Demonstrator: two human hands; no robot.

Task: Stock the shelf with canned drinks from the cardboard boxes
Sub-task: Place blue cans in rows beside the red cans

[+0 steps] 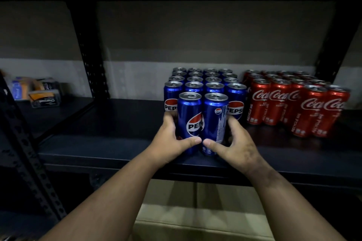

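- On the black shelf [109, 143], near its front edge, two blue Pepsi cans stand upright and side by side, touching each other.
- The left hand [170, 143] grips the left front can [189, 119]: the fingers curl around its 9 o'clock side and the thumb lies across its lower front.
- The right hand [233, 143] grips the right front can [215, 121] in the same way, fingers around the 3 o'clock side, thumb on the lower front; the two thumb tips almost meet.
- Just behind them, at 12 o'clock, the block of Pepsi cans [205, 82] stands in tidy rows, and the two front cans are close against it.
- At 3 o'clock from this block, the red Coca-Cola cans [278, 100] stand in a group, slightly apart from the blue ones.
- At 9 o'clock, far on the next shelf, some small packages [39, 92] lie; one has the word Charcoal.
- Below the shelf edge, at 6 o'clock, a cardboard box [195, 211] is visible between the forearms.
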